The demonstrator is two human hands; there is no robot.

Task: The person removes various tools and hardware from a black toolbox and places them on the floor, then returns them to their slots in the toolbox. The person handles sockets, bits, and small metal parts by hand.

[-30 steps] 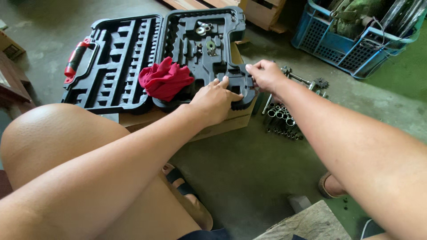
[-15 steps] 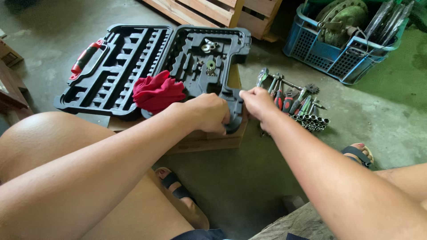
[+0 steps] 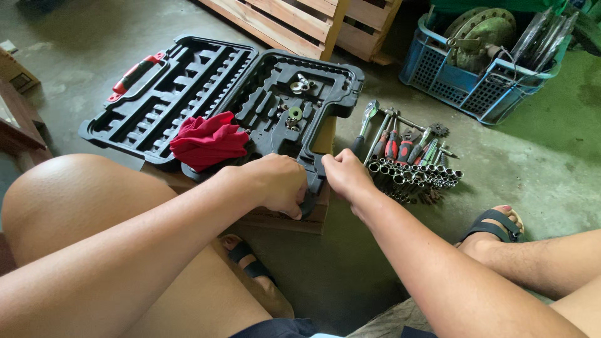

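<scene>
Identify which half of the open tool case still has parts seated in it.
The right half, nearest both hands, holds a few small metal pieces; the left half with the red handle shows only bare slots.

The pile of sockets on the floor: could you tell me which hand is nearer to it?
Right. The right hand grips the tool case edge just beside the sockets; the left hand sits farther along that edge.

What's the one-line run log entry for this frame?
left hand: on near edge of open black tool case | right hand: at same edge | red cloth: in case | sockets: on floor, right
</scene>
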